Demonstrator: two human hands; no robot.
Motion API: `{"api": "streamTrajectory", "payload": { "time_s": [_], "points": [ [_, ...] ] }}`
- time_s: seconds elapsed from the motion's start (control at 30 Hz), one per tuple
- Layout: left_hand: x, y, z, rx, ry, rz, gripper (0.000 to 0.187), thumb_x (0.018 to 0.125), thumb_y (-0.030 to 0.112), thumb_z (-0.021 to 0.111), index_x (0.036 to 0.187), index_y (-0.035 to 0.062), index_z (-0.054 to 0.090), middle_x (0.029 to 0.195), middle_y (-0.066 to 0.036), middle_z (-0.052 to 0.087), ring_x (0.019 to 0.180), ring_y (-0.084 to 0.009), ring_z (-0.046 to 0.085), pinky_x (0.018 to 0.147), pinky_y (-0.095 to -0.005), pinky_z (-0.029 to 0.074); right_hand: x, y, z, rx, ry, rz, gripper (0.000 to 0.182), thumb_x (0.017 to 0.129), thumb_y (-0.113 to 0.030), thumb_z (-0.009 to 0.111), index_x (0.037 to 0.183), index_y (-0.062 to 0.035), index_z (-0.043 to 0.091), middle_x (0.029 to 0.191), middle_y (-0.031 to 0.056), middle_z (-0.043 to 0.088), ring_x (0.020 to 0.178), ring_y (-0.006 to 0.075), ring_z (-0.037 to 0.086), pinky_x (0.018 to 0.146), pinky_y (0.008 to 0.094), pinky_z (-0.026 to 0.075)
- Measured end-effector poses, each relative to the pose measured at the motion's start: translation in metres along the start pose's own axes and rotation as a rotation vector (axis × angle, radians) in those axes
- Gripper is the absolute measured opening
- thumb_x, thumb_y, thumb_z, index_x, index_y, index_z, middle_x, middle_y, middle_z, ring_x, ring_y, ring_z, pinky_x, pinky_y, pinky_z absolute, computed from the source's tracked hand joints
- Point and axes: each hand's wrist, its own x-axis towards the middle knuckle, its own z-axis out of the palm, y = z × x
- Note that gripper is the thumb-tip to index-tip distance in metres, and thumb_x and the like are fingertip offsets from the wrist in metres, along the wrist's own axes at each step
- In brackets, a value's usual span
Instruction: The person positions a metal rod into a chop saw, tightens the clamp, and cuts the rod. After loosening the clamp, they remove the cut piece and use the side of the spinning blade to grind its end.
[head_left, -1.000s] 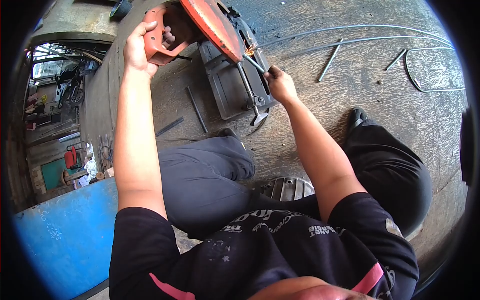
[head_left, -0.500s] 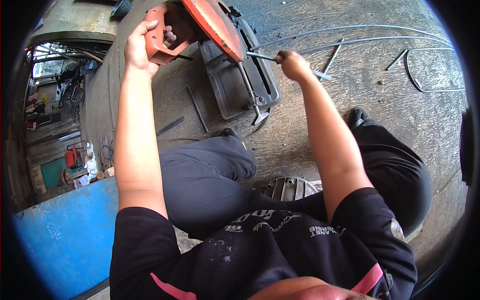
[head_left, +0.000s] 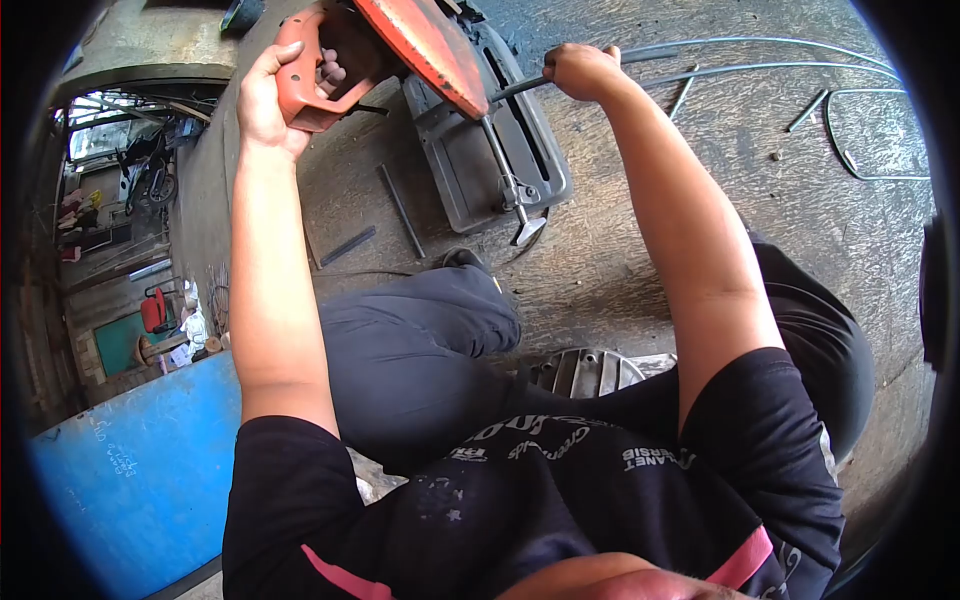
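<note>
My left hand point(head_left: 272, 95) is wrapped round the red-orange handle point(head_left: 300, 85) of a cut-off saw. The saw's orange blade guard point(head_left: 430, 55) slants down over its grey metal base point(head_left: 460, 175). Past the guard's right side, my right hand point(head_left: 580, 72) is closed round a long thin metal rod point(head_left: 660, 54), whose near end runs toward the guard. Whether the rod's tip touches the blade or clamp is hidden. A clamp screw with a pale handle point(head_left: 528, 231) extends from the base toward me.
Cut metal pieces point(head_left: 402, 210) lie on the floor left of the base. Another short rod point(head_left: 806, 111) and a bent rod point(head_left: 832, 140) lie to the right. A round ribbed metal part point(head_left: 580, 374) is between my legs. A blue panel point(head_left: 140, 470) stands at lower left.
My right hand has moved up from the short rod it was holding near the guard and now grips a long rod. That short piece is out of my hand. My left hand stays on the handle.
</note>
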Motion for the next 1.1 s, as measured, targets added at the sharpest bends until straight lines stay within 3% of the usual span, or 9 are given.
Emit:
{"api": "streamTrajectory", "payload": {
  "time_s": [0.43,1.1],
  "points": [
    [-0.004,-0.002,0.008,0.057,0.033,0.058,0.052,0.084,0.025,0.055,0.122,-0.0086,0.043,0.094,-0.015,0.058,0.084,-0.0232,0.062,0.078,-0.0362,0.055,0.003,-0.004,0.004,-0.042,-0.017,-0.009,0.024,0.091,-0.029,0.049,0.103,-0.0204,0.069,0.109,0.0014,0.067,0.106,0.0217,0.06,0.09,0.0524,0.03],
    [-0.001,-0.002,0.004,0.039,0.027,0.059,0.048,0.083,0.022,0.055,0.12,-0.0072,0.045,0.097,-0.016,0.059,0.085,-0.0239,0.061,0.082,-0.0367,0.053,0.0,-0.005,0.002,-0.036,0.0,-0.015,0.024,0.09,-0.029,0.05,0.103,-0.021,0.068,0.108,0.001,0.067,0.105,0.0212,0.061,0.092,0.0534,0.03]
  ]
}}
